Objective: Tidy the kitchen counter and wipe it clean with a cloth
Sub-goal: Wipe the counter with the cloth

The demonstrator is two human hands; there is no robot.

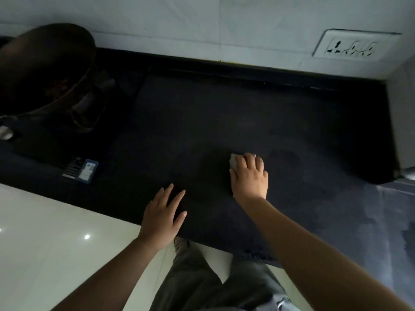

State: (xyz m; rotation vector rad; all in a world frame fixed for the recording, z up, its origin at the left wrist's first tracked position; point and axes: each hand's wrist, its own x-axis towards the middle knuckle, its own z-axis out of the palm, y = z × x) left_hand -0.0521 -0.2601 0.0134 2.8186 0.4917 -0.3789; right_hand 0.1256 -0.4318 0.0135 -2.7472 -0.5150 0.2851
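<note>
A dark, nearly black kitchen counter (224, 113) fills the middle of the head view. My right hand (250, 176) presses down on a small grey cloth (234, 162), of which only the left corner shows past my fingers. A faint damp smear lies on the counter just right of that hand. My left hand (162, 217) rests flat on the counter near its front edge, fingers straight and spread, holding nothing.
A large dark wok (45, 68) sits on a stove (56, 142) at the far left, with a label sticker (82, 170) on the stove's front. A white wall socket (352, 47) is at the upper right. A side wall closes the counter's right end.
</note>
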